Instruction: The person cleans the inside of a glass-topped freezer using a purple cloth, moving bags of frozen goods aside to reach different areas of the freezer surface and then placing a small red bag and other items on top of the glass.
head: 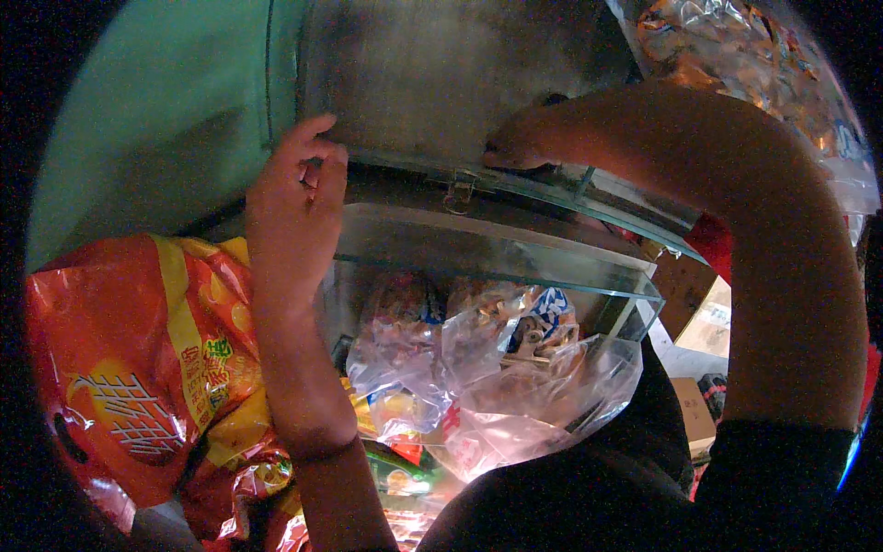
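My left hand point(296, 172) is raised near the left end of a dull glass-topped counter point(414, 83). Its fingers are loosely bent and apart, with nothing visible between them. My right hand point(528, 141) reaches across from the right and lies low at the counter's front edge. Shadow hides its fingertips, so whether it grips anything is unclear. Between the hands, a small clear fitting point(459, 192) sits on the front edge. Below is a glass-walled case point(586, 272). Clear plastic bags point(483, 345) of packaged goods fill it, and a metal bulldog clip point(530, 341) is on one bag.
A large red and yellow printed plastic bag point(117, 331) bulges at left, beside my left forearm. Behind it rises a green wall point(152, 117). Clear bags of wrapped goods point(745, 62) stand at the upper right. Cardboard boxes point(693, 407) sit low on the right.
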`<state>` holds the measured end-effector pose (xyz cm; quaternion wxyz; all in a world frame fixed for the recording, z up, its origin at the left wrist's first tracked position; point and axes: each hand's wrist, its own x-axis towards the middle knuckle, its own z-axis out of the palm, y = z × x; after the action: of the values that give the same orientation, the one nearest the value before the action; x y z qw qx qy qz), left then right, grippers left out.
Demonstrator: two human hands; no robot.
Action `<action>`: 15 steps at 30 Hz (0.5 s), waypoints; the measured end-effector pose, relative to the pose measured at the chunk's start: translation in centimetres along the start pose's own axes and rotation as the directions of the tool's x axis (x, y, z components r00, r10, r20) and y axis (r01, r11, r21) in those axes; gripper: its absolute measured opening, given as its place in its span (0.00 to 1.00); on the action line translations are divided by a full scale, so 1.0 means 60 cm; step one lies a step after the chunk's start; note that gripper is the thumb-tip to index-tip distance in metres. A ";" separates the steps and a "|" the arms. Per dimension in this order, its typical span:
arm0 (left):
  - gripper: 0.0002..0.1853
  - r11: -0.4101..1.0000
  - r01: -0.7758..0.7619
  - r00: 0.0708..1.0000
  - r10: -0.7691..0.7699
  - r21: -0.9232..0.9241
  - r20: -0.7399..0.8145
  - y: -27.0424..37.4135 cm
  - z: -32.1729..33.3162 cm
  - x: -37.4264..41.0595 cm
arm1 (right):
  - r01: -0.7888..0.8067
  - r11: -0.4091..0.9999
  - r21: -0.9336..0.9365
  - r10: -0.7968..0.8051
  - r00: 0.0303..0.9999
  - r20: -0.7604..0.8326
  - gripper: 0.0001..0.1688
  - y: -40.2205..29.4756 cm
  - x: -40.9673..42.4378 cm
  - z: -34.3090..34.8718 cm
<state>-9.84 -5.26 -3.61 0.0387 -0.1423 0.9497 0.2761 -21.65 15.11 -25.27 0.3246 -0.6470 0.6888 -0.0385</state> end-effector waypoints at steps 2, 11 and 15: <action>0.14 1.000 -0.004 1.000 0.004 0.005 0.007 0.009 0.001 0.001 | 0.008 1.000 -0.002 -0.008 1.000 0.009 0.36 0.001 -0.010 0.003; 0.14 0.999 -0.016 1.000 0.016 -0.034 -0.008 -0.007 0.005 0.000 | 0.037 0.999 0.012 -0.037 0.999 0.014 0.35 0.004 -0.010 0.000; 0.14 0.999 -0.050 0.999 0.050 -0.019 0.000 -0.006 -0.001 0.000 | 0.057 0.998 0.013 -0.057 0.998 0.023 0.34 0.013 -0.015 0.003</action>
<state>-9.73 -5.55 -3.74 0.0305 -0.1188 0.9503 0.2861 -22.28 16.12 -25.45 0.3353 -0.6649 0.6660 -0.0445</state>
